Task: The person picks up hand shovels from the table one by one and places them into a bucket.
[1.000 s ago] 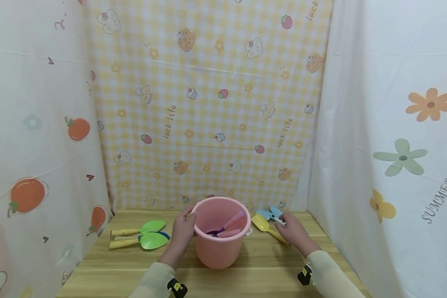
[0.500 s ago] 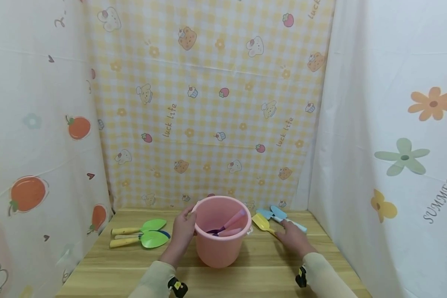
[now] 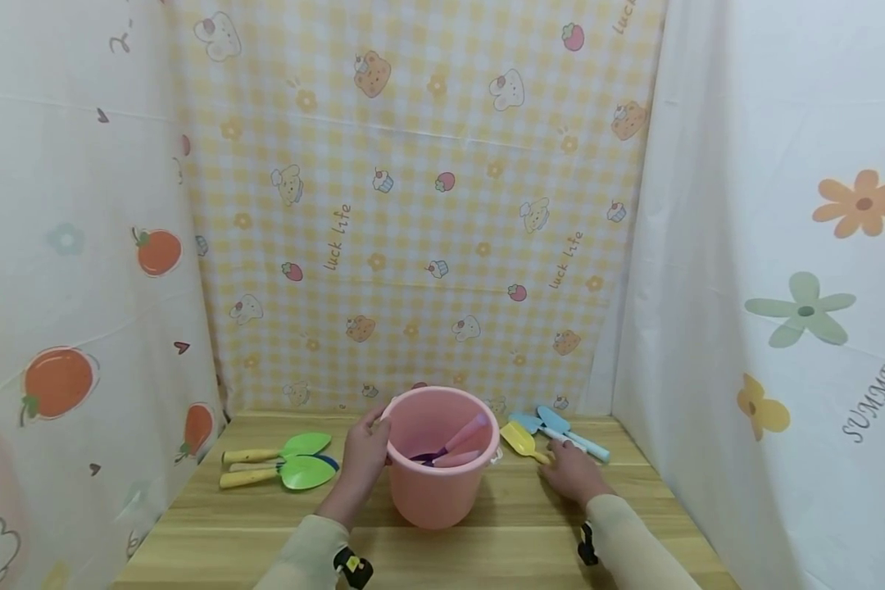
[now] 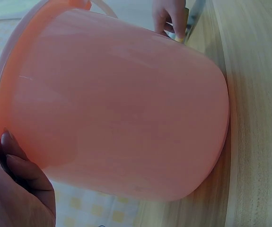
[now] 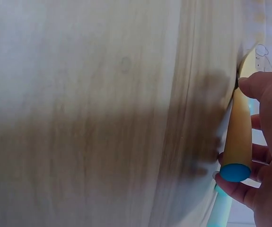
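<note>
A pink bucket stands upright on the table. My left hand grips its rim on the left side; the curled fingers show in the left wrist view. Inside the bucket lie tools with pink handles and purple parts. To the right of the bucket, my right hand holds a small yellow shovel by the handle. In the right wrist view the thumb lies along the yellow handle, which has a blue end, with the fingers round its far side.
Two light blue shovels with pale handles lie just beyond my right hand. On the left lie green trowels with yellow handles, a dark blue one partly under them. Patterned cloths hang round the wooden table.
My right hand has moved from the light blue shovel's handle, left and nearer, to the yellow shovel's handle and taken hold. The left hand stays on the bucket rim.
</note>
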Demonstrator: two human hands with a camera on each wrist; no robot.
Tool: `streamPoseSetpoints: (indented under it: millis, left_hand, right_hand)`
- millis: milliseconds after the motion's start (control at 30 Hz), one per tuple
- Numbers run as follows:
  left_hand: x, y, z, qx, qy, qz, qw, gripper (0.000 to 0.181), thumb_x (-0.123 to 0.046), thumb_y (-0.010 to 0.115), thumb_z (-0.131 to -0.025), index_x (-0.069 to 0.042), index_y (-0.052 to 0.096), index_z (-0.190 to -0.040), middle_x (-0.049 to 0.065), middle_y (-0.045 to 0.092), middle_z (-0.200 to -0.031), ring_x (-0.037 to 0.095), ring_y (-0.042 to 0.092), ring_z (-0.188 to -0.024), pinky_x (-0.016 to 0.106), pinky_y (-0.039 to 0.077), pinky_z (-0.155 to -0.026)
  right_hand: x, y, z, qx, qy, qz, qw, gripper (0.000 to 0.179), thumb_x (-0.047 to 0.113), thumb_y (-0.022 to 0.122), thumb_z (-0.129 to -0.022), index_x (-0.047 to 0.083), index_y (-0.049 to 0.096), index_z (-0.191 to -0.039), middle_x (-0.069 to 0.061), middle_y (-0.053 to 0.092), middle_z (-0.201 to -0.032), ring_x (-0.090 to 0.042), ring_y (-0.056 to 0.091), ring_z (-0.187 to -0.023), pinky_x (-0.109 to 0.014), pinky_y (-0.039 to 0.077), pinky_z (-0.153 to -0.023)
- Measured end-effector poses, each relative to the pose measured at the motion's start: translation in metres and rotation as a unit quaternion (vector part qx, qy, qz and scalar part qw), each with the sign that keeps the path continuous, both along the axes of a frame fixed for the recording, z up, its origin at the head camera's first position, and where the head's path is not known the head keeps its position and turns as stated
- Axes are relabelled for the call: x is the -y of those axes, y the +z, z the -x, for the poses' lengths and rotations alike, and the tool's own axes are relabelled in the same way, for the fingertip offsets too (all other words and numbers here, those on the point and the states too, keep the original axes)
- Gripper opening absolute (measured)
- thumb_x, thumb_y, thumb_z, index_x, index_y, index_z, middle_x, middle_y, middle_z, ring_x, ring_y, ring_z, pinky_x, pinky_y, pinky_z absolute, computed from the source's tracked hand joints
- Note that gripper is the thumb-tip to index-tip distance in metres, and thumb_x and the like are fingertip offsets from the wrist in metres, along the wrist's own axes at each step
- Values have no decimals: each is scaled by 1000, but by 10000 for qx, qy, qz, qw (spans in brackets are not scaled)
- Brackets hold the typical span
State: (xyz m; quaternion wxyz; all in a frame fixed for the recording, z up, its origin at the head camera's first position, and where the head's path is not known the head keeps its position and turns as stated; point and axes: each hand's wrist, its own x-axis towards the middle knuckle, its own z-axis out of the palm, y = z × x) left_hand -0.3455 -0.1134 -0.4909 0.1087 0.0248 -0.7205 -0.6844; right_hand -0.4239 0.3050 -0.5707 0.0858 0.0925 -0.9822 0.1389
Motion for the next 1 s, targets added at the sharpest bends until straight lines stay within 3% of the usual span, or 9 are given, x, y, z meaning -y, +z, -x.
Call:
streamPoseSetpoints:
  millis: [200, 400, 633, 1000]
  left_hand:
    - [0, 0, 0, 6, -26, 15, 10000, 50, -35, 54, -117, -10, 56, -162, 20, 68, -90, 21, 63, -72, 29, 57, -68]
    - [0, 0, 0, -1, -20, 2, 10000, 52, -35, 54, -117, -9, 55, -162, 19, 69, -91, 20, 63, -73, 29, 58, -68]
    - [0, 0, 0, 30, 3, 35, 10000, 52, -35, 54, -117, -8, 55, -162, 15, 67, -85, 20, 63, -71, 29, 58, -67]
    - [0, -1, 1, 6, 31, 31, 10000, 54, -38, 55, -117, -8, 55, -162, 12, 66, -84, 20, 64, -72, 29, 58, -67]
  right_hand:
    - [5, 0, 3, -97, 129, -355, 9992, 37, 31, 79, -102, 2, 69, -121, -18, 68, -111, -40, 69, -105, -63, 57, -90]
    - [10, -2, 5, -100, 150, -391, 9991, 23, 28, 76, -105, 8, 65, -105, -11, 61, -96, -30, 63, -88, -58, 56, -83]
    - [9, -8, 7, 17, 54, -429, 9991, 19, 21, 74, -106, 7, 62, -101, -11, 59, -95, -28, 62, -86, -56, 57, -81]
    - [6, -10, 7, -188, 238, -375, 9988, 21, 16, 76, -103, 9, 59, -95, -6, 56, -85, -24, 58, -77, -51, 55, -73]
